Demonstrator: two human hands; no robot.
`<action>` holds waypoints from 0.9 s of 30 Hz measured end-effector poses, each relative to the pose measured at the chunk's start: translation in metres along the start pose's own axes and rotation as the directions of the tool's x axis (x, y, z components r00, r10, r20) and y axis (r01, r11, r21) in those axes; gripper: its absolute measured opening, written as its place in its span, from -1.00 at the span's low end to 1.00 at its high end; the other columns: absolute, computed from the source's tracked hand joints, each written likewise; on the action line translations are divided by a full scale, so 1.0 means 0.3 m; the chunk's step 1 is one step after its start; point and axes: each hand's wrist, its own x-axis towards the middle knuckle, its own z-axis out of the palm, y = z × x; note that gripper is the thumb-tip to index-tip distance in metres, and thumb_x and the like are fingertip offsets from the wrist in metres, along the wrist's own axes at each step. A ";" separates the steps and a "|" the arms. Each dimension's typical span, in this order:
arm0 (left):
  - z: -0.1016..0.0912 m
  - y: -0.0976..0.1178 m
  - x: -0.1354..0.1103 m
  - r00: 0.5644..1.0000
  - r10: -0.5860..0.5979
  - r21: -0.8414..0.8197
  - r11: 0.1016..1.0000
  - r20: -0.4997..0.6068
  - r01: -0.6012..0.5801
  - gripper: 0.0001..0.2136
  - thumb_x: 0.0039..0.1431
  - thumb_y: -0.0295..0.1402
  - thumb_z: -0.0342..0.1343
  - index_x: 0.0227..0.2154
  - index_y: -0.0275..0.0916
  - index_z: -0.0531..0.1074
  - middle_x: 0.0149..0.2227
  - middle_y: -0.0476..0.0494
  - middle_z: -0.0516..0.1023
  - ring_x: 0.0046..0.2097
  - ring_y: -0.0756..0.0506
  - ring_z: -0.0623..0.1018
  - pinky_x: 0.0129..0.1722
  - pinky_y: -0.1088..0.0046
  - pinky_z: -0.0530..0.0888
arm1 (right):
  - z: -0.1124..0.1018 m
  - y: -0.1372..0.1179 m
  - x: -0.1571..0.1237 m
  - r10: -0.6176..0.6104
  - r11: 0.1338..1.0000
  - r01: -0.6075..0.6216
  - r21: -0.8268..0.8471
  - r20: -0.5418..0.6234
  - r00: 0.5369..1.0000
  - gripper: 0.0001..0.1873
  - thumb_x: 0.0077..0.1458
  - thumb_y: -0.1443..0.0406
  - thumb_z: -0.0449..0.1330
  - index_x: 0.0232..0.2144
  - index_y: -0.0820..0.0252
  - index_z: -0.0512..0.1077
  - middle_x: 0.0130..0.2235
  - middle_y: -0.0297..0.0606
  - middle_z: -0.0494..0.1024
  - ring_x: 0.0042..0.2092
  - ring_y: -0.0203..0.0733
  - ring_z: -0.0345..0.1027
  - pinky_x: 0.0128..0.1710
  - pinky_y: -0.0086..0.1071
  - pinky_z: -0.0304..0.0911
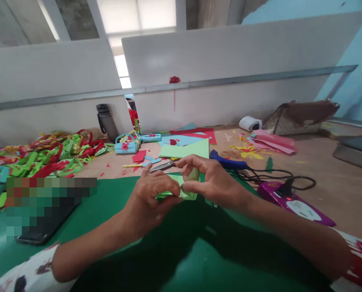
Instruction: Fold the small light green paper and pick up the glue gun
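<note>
Both hands are closed on a small folded piece of light green paper (pixel 189 195), held above the green mat. My left hand (pixel 155 192) pinches its left side between thumb and fingers. On the opposite side, my right hand (pixel 210 178) curls its fingers over the upper part, thumb against the paper. Part of the paper is hidden behind the fingers. Just beyond the hands lie scissors (pixel 162 166) and a flat light green sheet (pixel 185 150). A blue glue gun (pixel 228 161) rests to the right of my right hand.
Finished-looking colourful paper pieces (pixel 56 152) pile up at the left, near a dark bottle (pixel 107 123) and small blue paper bags (pixel 126 147). A black phone-like object (pixel 51 221) lies on the green mat (pixel 108 259). At right, cables run to a purple power strip (pixel 296 205).
</note>
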 end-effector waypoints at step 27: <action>0.022 -0.022 -0.024 0.993 0.109 0.071 0.992 -0.045 -0.106 -0.93 0.07 -0.50 0.15 -0.43 -0.20 0.43 -0.50 0.08 0.52 -0.41 0.04 0.51 0.17 0.09 0.05 | 0.014 -0.024 -0.031 -0.064 0.985 0.072 -0.158 0.057 0.996 -0.78 -0.04 0.39 0.17 -0.26 0.14 0.36 -0.28 -0.29 0.53 -0.14 -0.12 0.36 0.09 -0.03 -0.11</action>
